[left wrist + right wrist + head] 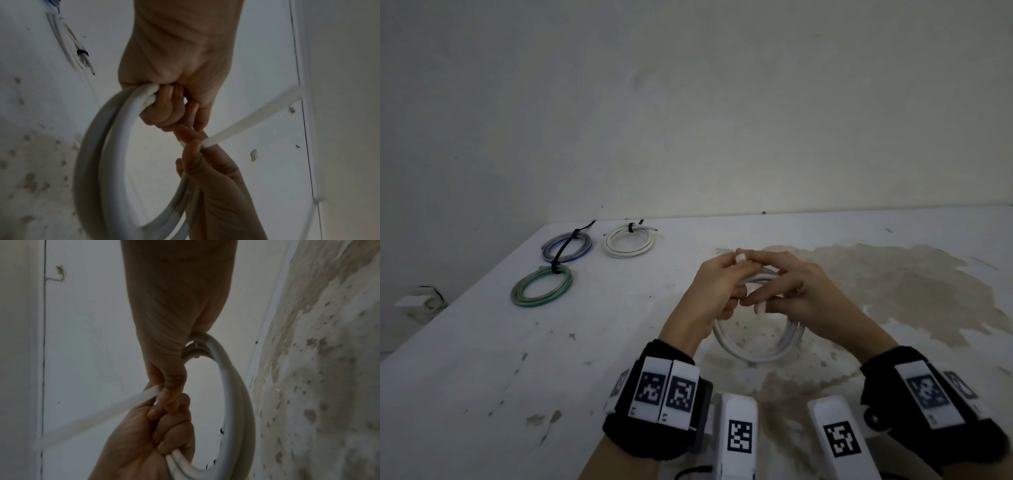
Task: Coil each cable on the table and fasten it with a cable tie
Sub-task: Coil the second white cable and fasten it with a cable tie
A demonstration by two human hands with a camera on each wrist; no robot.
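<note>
Both our hands clamp the white cable coil [756, 346]: left hand [717, 286] grips its loops, right hand [787, 291] pinches its loose end [252, 120].

A white table [482, 359] with a brown worn patch [914, 291] right of the hands; a stained wall [688, 102] beyond them.

white cable [756, 349], green coil [541, 287], blue coil [567, 247]

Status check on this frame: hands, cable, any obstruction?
Left hand grips white coil. Right hand pinches its loose cable end, coil looped over it. No tie on it. Nothing in the way.
</note>
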